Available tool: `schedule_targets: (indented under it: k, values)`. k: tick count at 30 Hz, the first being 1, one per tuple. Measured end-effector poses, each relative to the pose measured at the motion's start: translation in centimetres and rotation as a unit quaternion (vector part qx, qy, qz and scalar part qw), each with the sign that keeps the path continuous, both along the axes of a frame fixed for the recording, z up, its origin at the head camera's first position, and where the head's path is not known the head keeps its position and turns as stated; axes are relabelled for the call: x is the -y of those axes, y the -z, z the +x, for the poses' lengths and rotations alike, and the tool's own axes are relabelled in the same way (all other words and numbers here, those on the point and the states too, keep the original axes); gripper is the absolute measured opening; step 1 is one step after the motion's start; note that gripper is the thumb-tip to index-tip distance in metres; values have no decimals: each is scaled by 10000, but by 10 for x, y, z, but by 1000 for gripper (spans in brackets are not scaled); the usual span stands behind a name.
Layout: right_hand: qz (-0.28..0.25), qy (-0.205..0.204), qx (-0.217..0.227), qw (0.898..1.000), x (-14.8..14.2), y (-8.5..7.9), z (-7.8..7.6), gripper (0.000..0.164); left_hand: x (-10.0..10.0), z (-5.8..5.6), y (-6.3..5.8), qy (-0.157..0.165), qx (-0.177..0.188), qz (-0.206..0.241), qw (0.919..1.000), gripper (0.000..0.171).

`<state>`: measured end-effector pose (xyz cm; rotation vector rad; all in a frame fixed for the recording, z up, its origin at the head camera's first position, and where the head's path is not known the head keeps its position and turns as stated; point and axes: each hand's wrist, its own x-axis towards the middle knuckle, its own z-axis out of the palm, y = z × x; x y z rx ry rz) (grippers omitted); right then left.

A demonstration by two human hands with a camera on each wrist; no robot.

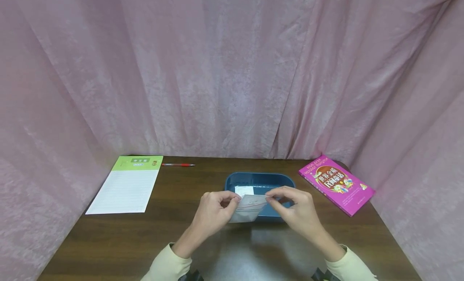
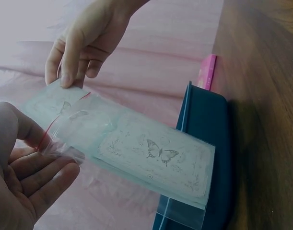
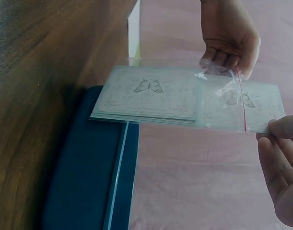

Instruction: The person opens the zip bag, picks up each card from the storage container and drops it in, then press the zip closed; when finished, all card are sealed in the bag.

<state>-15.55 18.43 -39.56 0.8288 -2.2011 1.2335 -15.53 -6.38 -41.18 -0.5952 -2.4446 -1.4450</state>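
Note:
A clear zip bag [image 2: 79, 139] with a red seal line hangs tilted above the blue tray [image 1: 259, 177]. Inside it lies a stack of pale cards [image 3: 151, 96] printed with a butterfly. My left hand [image 1: 212, 214] pinches the bag by its mouth, near the red line. One more pale butterfly card [image 3: 263, 103] sticks partly out of the bag's mouth, its other end inside. Its outer end is pinched between the thumb and fingers of my right hand [image 1: 300, 210]. Both hands are over the tray's near side.
A white piece [image 1: 244, 190] lies in the tray. At the left is a lined writing pad [image 1: 123, 190] with a green top, beside a red pen [image 1: 179, 165]. A pink book [image 1: 337, 184] lies at the right. Pink curtains [image 1: 224, 71] surround the wooden table [image 1: 181, 188].

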Motion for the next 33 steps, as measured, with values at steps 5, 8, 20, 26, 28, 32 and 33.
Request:
schedule_targets:
  k: [5,8,20,26,28,32,33]
  values:
    - [41,-57,-20,10000,3,3,0,22,0,0,0,5,-57,19,10000,11]
    - [69,-124,-92,9999,5,7,-1,21,0,0,-1,9,-75,30,10000,11]
    - [54,-299,-197,9993,8,13,-2,17,0,-2,-1,-18,-154,139,9998,12]
    - [216,-322,-107,9992,8,14,-1,20,0,-2,-1,-23,-99,146,9998,11]
    - [255,-286,-27,9993,8,13,-1,20,1,-2,-1,-38,-80,114,9999,10]
    - [273,-165,76,9995,7,11,0,20,1,-2,0,-36,-58,105,9999,10]
    - [271,-128,64,9995,7,11,-1,20,1,-2,0,-40,-46,93,9999,10]
